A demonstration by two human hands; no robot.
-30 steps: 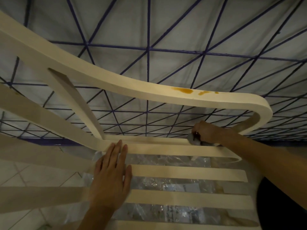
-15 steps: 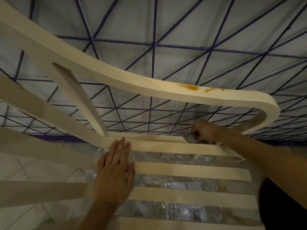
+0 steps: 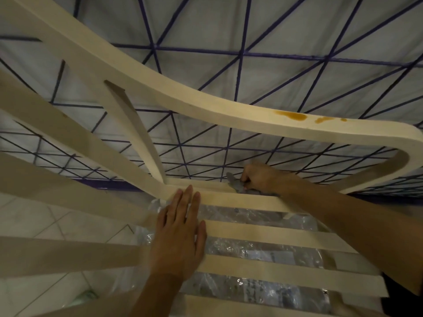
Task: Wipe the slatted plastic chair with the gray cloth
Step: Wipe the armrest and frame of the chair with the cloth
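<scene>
Head-camera view showed a cream slatted plastic chair [image 3: 274,236] filling the frame, its curved armrest sweeping from upper left to the right edge. The left hand [image 3: 180,236] lay flat on the seat slats at lower centre, its fingers [image 3: 188,197] straight and pressed together, tips reaching the rearmost slat. The right hand [image 3: 263,177], at centre right, gripped a small crumpled gray cloth [image 3: 237,185], fingers curled round it, the cloth touching the rear edge of the seat. An orange-brown stain [image 3: 293,115] marked the armrest at upper right. Crinkled clear plastic film [image 3: 263,291] showed beneath the slats, pale floor tiles [image 3: 45,216] at lower left, and a white backdrop crossed by purple lines [image 3: 274,26] behind.
</scene>
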